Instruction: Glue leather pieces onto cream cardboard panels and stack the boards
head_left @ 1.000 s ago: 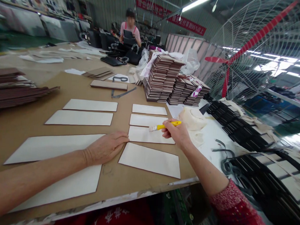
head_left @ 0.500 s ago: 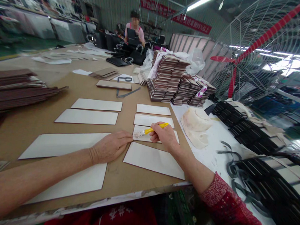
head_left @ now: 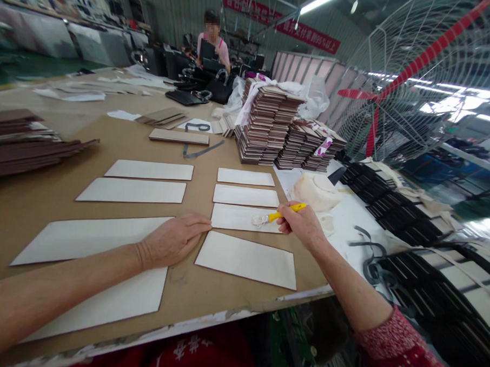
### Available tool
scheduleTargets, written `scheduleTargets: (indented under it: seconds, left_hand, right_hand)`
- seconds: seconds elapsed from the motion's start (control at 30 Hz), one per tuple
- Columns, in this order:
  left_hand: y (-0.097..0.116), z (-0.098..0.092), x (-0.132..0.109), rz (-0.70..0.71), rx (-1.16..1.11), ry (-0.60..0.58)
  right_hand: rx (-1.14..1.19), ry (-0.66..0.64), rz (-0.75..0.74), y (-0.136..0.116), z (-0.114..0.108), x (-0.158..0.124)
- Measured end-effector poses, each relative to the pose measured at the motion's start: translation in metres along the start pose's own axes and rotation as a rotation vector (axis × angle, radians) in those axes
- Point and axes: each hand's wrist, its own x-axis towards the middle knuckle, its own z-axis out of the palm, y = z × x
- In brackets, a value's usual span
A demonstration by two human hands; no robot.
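My right hand (head_left: 302, 223) is closed around the yellow handle of a paintbrush (head_left: 296, 207). The brush's pale bristles lie on a white rectangular panel (head_left: 231, 216), right of its middle. Flat on the table, my left hand (head_left: 177, 237) has its fingers stretched out, and the fingertips touch that panel's left end. Just below is a larger white panel (head_left: 247, 259), set slightly askew. Two narrow white panels (head_left: 246, 177) lie above the brushed one. On the left, several more white panels (head_left: 150, 170) are laid out, and my left forearm covers parts of the nearest ones.
Brown-edged boards (head_left: 267, 125) rise in tall stacks at the back, with another dark pile (head_left: 31, 147) at far left. A crumpled cream cloth (head_left: 315, 192) and bundled black pieces (head_left: 439, 278) are on the right. A large fan (head_left: 376, 97) stands beyond; a person (head_left: 213, 44) works behind the table.
My right hand has moved the brush rightward along the panel, from its left end to past the middle. My left hand stays at the panel's end. The whole view has shifted slightly.
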Motion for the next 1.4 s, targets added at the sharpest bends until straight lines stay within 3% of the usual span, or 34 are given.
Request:
scheduleTargets:
  seconds: [0.3, 0.5, 0.63, 0.93, 1.07, 1.17, 1.4]
  left_hand:
    - [-0.004, 0.003, -0.002, -0.019, -0.025, -0.012]
    - [-0.004, 0.002, -0.002, -0.027, -0.023, -0.019]
    - [-0.002, 0.0, 0.0, -0.034, -0.026, -0.011]
    - [0.0, 0.0, 0.002, -0.025, -0.031, -0.017]
    - [0.001, -0.003, 0.003, -0.024, -0.044, -0.012]
    - [0.001, -0.002, 0.002, -0.023, -0.043, -0.008]
    - [0.007, -0.011, 0.011, -0.037, 0.053, -0.042]
  right_hand:
    - [-0.175, 0.136, -0.035, 0.005, -0.05, -0.01]
    - [-0.326, 0.183, -0.073, -0.007, -0.058, -0.017]
    - [-0.375, 0.109, -0.121, -0.009, -0.038, -0.018]
    - [-0.19, -0.103, -0.161, -0.03, 0.045, -0.008]
    - [-0.014, -0.159, -0.14, -0.032, 0.056, -0.005]
    - [-0.002, -0.093, -0.122, -0.022, 0.04, -0.001]
    - [0.067, 0.167, -0.144, -0.005, -0.026, -0.01]
